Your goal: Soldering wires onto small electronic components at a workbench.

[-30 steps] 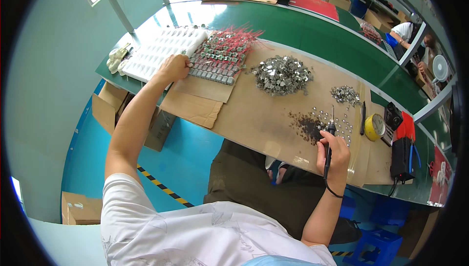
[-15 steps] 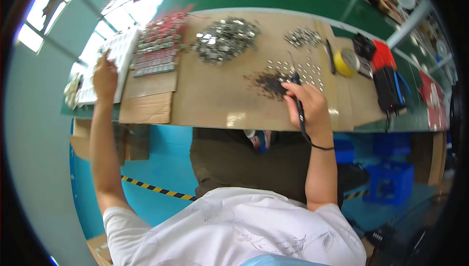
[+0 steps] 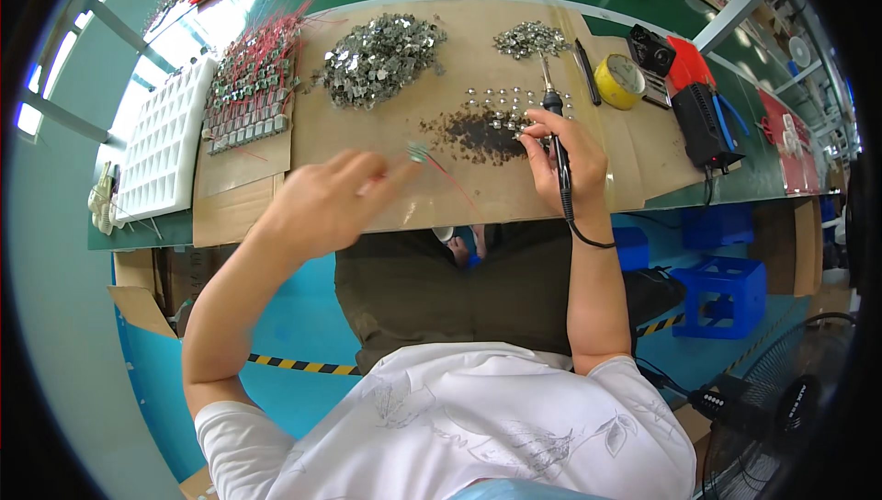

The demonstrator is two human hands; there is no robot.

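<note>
My right hand (image 3: 581,158) is closed around a black soldering iron (image 3: 552,103), its metal tip pointing to the far side and its cord running back along my wrist. Pinched at the fingertips of my left hand (image 3: 323,198), somewhat blurred, is a small greenish-silver part with a red wire (image 3: 418,153). That part is just left of a dark brown granular patch (image 3: 485,136) on the cardboard sheet (image 3: 367,146). Small shiny metal pieces (image 3: 501,93) lie in rows beyond the patch, partly hidden by the iron and right hand.
A heap of metal tabs (image 3: 381,59) and a smaller pile (image 3: 531,39) lie farther back. Left are red-wired parts (image 3: 248,86) and a white compartment tray (image 3: 161,146). Yellow tape (image 3: 620,82), a black box (image 3: 706,130) and blue-handled pliers (image 3: 730,120) are right.
My left hand has come from the white tray rightward and nearer, now with the red-wired part in its fingers. My right hand still holds the soldering iron; the view has shifted slightly.
</note>
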